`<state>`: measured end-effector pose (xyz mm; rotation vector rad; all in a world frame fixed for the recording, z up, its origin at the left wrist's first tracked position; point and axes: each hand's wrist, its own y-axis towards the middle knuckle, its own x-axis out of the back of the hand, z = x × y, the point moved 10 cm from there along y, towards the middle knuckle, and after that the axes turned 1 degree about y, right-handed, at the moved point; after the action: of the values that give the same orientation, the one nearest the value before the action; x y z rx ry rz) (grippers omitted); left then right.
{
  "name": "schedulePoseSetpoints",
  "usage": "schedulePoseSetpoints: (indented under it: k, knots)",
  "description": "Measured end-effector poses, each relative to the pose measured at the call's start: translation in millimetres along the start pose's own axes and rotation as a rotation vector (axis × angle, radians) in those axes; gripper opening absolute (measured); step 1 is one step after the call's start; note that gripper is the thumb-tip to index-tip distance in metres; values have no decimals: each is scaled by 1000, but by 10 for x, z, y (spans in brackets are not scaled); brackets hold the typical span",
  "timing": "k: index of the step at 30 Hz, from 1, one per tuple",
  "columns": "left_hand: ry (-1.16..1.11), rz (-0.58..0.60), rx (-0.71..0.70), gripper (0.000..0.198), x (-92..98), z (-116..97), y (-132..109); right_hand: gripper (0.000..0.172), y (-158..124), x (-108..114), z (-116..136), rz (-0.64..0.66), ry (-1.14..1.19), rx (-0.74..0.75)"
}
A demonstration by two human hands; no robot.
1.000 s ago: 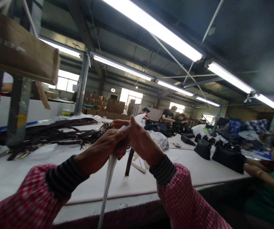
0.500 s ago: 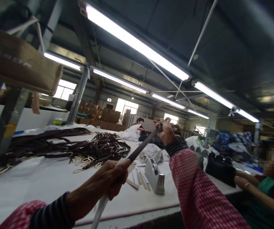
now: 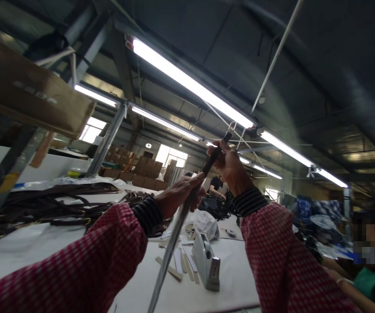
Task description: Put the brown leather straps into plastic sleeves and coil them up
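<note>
A dark strap (image 3: 210,161) is held up at a slant in front of me, a metal clasp (image 3: 232,126) on its top end. My right hand (image 3: 229,167) pinches it just under that end. Lower down, my left hand (image 3: 185,191) is closed around the strap, where a shiny clear plastic sleeve (image 3: 170,248) seems to cover it. Below the hands, a grey tape dispenser (image 3: 207,263) stands on the white table (image 3: 233,278), beside several flat pale strips (image 3: 187,265).
Piled dark straps (image 3: 60,204) with gold-coloured clasps lie at the left. A crumpled clear plastic bag (image 3: 207,224) sits behind the dispenser. A brown cardboard box (image 3: 34,91) hangs over the upper left. At the right edge a co-worker's arm (image 3: 353,287) reaches in.
Both hands have risen and come closer together, the left one sliding up along the strap. The strap's clasp end now shows above my right hand. The view has tilted upward slightly.
</note>
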<state>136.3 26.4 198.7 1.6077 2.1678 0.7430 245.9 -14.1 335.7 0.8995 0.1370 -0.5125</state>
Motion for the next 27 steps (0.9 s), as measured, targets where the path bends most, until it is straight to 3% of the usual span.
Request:
schedulePoseSetpoints:
  k: [5, 10, 13, 19, 21, 23, 27]
  knots:
    - [-48, -1, 21, 55, 8, 47, 62, 19, 46, -259, 126, 75, 5, 59]
    - [-189, -58, -142, 47, 100, -373, 163, 9, -178, -575, -107, 282, -110, -72]
    - [-200, -89, -153, 41, 186, -501, 195, 18, -351, -665, -302, 391, -131, -112]
    - [-127, -178, -92, 52, 276, -124, 27, 36, -281, -329, -492, 89, -130, -145]
    - [-109, -185, -95, 53, 271, -24, -16, 38, -258, -281, -493, 57, -134, -131]
    - [-101, -186, -107, 53, 267, 5, -21, 39, -259, -331, -493, 117, -137, -124]
    - [-116, -169, -140, 52, 263, -56, 46, 42, -357, -585, -526, 363, -175, -128]
